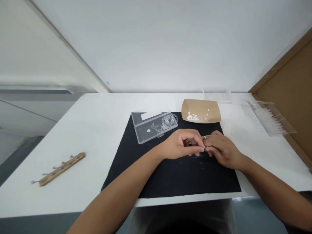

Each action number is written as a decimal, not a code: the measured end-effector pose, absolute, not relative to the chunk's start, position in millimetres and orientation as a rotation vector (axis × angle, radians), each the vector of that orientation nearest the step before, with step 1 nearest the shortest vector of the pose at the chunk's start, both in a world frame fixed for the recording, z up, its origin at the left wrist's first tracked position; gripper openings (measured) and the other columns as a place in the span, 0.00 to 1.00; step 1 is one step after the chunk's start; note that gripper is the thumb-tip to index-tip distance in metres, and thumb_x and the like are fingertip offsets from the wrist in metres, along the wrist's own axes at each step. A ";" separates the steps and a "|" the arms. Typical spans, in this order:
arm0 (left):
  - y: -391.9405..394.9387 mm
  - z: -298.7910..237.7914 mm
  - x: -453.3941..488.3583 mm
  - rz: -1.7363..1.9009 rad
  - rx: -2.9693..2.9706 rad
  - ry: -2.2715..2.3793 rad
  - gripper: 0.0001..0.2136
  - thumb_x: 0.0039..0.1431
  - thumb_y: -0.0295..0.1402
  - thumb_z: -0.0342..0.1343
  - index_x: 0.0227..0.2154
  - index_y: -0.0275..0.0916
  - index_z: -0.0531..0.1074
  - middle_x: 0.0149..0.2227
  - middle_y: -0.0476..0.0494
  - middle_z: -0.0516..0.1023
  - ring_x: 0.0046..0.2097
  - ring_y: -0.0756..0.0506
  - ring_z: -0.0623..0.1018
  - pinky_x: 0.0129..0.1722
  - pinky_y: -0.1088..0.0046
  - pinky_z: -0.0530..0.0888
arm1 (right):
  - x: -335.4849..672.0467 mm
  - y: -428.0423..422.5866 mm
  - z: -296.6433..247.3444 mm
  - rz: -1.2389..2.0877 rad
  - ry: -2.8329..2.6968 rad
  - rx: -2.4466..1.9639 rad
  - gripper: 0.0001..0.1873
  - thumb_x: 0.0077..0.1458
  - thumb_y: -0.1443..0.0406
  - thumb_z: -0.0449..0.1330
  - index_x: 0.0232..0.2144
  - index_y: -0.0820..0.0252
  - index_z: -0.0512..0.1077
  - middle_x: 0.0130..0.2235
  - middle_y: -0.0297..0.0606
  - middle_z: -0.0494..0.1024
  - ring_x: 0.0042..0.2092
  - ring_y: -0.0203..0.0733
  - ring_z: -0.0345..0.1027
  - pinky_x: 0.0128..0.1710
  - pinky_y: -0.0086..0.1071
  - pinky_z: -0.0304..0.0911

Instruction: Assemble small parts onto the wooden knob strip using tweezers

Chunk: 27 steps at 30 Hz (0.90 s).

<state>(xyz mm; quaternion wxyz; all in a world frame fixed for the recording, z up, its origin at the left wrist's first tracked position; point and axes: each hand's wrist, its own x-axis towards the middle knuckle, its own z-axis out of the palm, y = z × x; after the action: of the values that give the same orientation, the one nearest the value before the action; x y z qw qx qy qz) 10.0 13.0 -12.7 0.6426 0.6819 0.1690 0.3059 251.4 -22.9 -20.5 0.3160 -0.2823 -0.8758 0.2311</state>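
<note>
My left hand (181, 144) and my right hand (220, 148) meet over the middle of a black mat (170, 175), fingertips pinched together. Between them lies a small wooden strip (206, 137); only its end shows past my fingers. Both hands are closed around it, and what the fingertips pinch is too small to make out. Just behind my left hand sits an open clear plastic case (153, 125) holding several clear nail tips. A brown paper tray (201, 111) with white bits in it lies behind my right hand.
A wooden strip with metal pegs (59, 168) lies on the white table (97, 130) at the left. A clear plastic rack (270, 120) stands at the far right by a brown board (290, 94). The table's front edge runs close to my arms.
</note>
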 end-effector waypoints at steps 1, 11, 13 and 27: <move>14.3 -13.0 9.0 0.648 1.502 0.400 0.09 0.62 0.35 0.69 0.38 0.34 0.81 0.39 0.42 0.77 0.33 0.49 0.84 0.28 0.80 0.79 | 251.8 -22.2 -21.2 0.584 -2.327 -0.730 0.11 0.74 0.66 0.52 0.35 0.55 0.67 0.28 0.28 0.73 0.32 0.36 0.65 0.42 0.37 0.54; 18.3 -12.0 7.1 0.505 1.397 0.434 0.15 0.57 0.42 0.73 0.36 0.34 0.82 0.37 0.43 0.79 0.33 0.50 0.83 0.33 0.75 0.83 | 252.5 -23.0 -19.4 0.292 -2.465 -0.723 0.08 0.71 0.70 0.53 0.38 0.56 0.69 0.34 0.32 0.77 0.36 0.38 0.69 0.42 0.37 0.52; 17.3 -15.7 9.3 0.536 1.386 0.455 0.15 0.58 0.42 0.72 0.37 0.33 0.82 0.37 0.42 0.80 0.32 0.50 0.83 0.30 0.78 0.82 | 251.2 -23.2 -20.1 0.314 -2.450 -0.731 0.08 0.72 0.69 0.52 0.37 0.57 0.68 0.33 0.33 0.76 0.35 0.38 0.68 0.41 0.37 0.53; 7.1 -24.5 22.9 1.188 1.760 0.441 0.08 0.62 0.30 0.69 0.44 0.38 0.84 0.40 0.41 0.80 0.28 0.54 0.81 0.26 0.81 0.77 | 245.7 -36.2 -13.3 1.236 -1.955 -0.896 0.21 0.78 0.57 0.42 0.33 0.54 0.64 0.24 0.29 0.74 0.29 0.37 0.66 0.37 0.34 0.62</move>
<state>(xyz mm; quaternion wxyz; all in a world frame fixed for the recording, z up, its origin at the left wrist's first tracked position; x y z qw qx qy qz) 22.9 7.1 -24.5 0.4673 0.7175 0.1796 0.4843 245.7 -36.2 -13.3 0.3247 -0.3418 -0.7455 0.4712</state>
